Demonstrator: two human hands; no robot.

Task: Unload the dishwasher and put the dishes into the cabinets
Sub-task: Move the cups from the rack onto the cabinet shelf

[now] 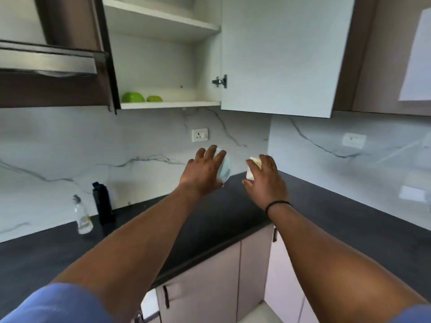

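Both arms reach out over the dark countertop (210,217) toward the corner. My left hand (205,170) grips a pale blue-white bowl (225,170), mostly hidden behind the fingers. My right hand (265,180) holds a small cream-white dish (253,169), of which only an edge shows. Above, the wall cabinet (168,104) stands open with its door (279,57) swung to the right. Two green bowls (133,97) sit at the left of its lower shelf; the upper shelf (163,22) shows nothing from below.
A black bottle (102,202) and a clear spray bottle (82,215) stand on the counter at the left by the marble backsplash. A range hood (46,64) hangs at upper left. Closed lower cabinet doors (210,276) lie below the counter edge.
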